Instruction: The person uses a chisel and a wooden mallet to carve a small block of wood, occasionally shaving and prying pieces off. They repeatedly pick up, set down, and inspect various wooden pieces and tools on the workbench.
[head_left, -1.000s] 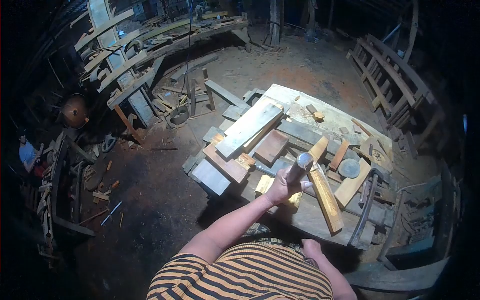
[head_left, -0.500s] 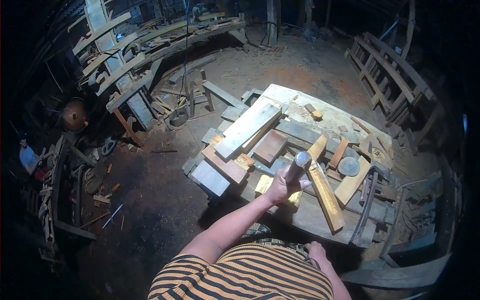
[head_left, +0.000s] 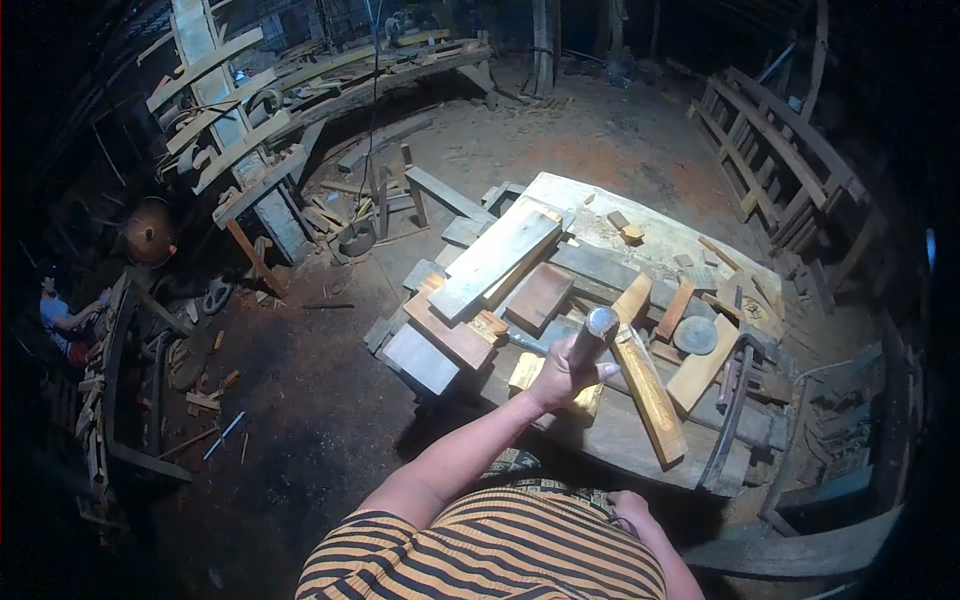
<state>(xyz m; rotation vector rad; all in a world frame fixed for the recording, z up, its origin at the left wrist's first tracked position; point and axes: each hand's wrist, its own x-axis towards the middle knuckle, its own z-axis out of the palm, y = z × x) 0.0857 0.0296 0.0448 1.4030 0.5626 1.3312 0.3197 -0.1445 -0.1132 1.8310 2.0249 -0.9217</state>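
Note:
My left hand [head_left: 562, 378] is wrapped round a dark, roughly cylindrical tool with a shiny round metal end [head_left: 602, 320] tipped up towards me; its lower part is hidden. Beneath the hand, a yellow wood block [head_left: 527, 370] shows on the workbench [head_left: 610, 442]. Just right of the tool lies a long yellowish piece of wood [head_left: 648, 395]. Low beside my waist, near the bench's front edge, is my right hand [head_left: 628, 505]. Its fingers are mostly hidden, and a dark cord crosses the wrist.
Boards [head_left: 500, 258], a reddish-brown block [head_left: 540, 297], a grey disc [head_left: 696, 335] and a long curved tool [head_left: 728, 420] lie on the bench. Wooden frames [head_left: 780, 140] stand at right. Another person [head_left: 62, 318] is at far left, near stacked wood [head_left: 95, 400].
My left hand and its tool have barely moved. At far left, the other person's arm has shifted.

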